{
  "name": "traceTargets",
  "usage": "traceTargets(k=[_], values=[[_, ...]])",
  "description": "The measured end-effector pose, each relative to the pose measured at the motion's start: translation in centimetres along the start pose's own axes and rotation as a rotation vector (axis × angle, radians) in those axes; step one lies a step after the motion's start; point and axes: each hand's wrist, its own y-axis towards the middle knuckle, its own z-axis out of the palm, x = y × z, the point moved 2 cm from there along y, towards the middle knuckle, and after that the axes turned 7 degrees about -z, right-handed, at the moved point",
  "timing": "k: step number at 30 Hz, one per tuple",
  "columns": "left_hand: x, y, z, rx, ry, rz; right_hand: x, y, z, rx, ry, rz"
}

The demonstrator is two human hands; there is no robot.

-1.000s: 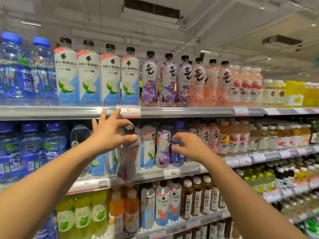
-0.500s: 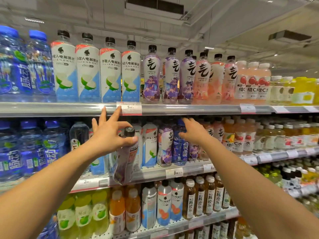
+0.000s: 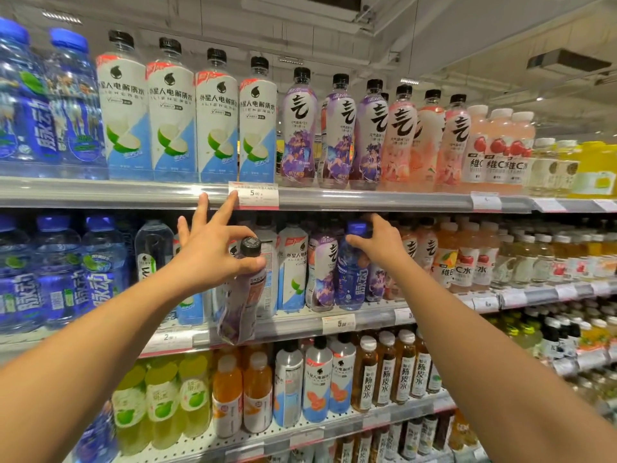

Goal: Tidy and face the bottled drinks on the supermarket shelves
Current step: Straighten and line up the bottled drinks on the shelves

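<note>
Roughly, per item:
room: supermarket aisle, grey ceiling point(image 3: 434, 25) with ducts
top shelf point(image 3: 100, 195): price tag point(image 3: 253, 194) reads 5.00
labels: ALIENERGY bottles point(image 3: 217, 128) upper centre
left hand point(image 3: 213, 259): gripping tilted purple bottle point(image 3: 242, 295), frame centre
right hand point(image 3: 380, 243): fingers around blue-capped bottle point(image 3: 350, 272) on middle shelf point(image 3: 300, 324)

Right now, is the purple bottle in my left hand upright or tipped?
Tipped: the purple bottle leans, black cap right of its base, held by the left hand.

Blue-capped bottles point(image 3: 20, 98) cut by left edge, yellow bottles point(image 3: 601, 168) cropped at right, price tag point(image 3: 253, 194) print unreadable
</note>
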Motion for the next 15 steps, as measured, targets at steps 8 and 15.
traceTargets(k=[8,15], values=[[0.5,-1.2,0.0,-0.022,-0.076,0.022,1.7,-3.9,-1.3,0.015,-0.030,-0.115],[3.0,-5.3,-0.4,0.013,-0.273,-0.042,3.9,-7.5,-2.3,-0.175,0.024,-0.178]])
